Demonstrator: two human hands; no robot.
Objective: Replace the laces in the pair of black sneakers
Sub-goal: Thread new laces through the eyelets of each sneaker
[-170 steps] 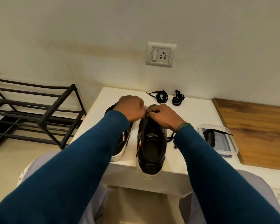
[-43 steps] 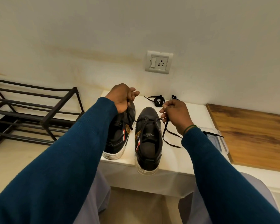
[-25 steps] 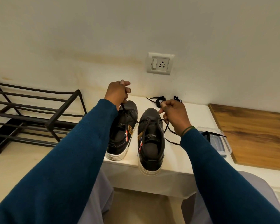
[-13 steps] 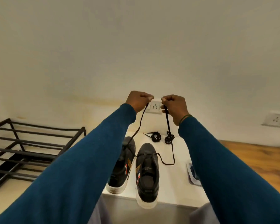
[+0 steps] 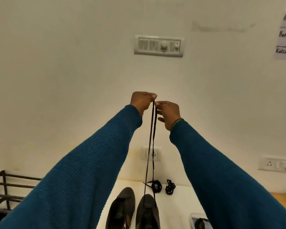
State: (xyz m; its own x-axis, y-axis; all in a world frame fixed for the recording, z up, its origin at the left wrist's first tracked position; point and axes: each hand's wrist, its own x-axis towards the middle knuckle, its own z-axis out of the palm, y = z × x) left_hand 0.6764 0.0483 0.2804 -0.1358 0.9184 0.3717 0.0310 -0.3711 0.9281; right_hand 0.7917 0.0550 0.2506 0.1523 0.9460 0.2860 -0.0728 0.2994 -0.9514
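Two black sneakers stand side by side on the white table [image 5: 180,205]: the left sneaker [image 5: 120,210] and the right sneaker [image 5: 148,212], both cut off by the bottom edge. A black lace [image 5: 151,146] runs up in two strands from the right sneaker's toe end. My left hand [image 5: 142,101] and my right hand [image 5: 168,113] are raised high in front of the wall, close together, each pinching an end of that lace. Two bundled black laces [image 5: 156,186] [image 5: 170,187] lie on the table behind the shoes.
A black metal rack [image 5: 5,190] stands at the left. A clear plastic container [image 5: 198,222] with a dark lace inside sits at the lower right of the table. Switch panel [image 5: 158,45] and socket [image 5: 153,154] are on the wall; a wooden surface [image 5: 282,202] lies right.
Both hands have risen much higher, drawing the two lace strands up taut and even from the right sneaker. The camera has tilted up, so the shoes sit at the bottom edge.
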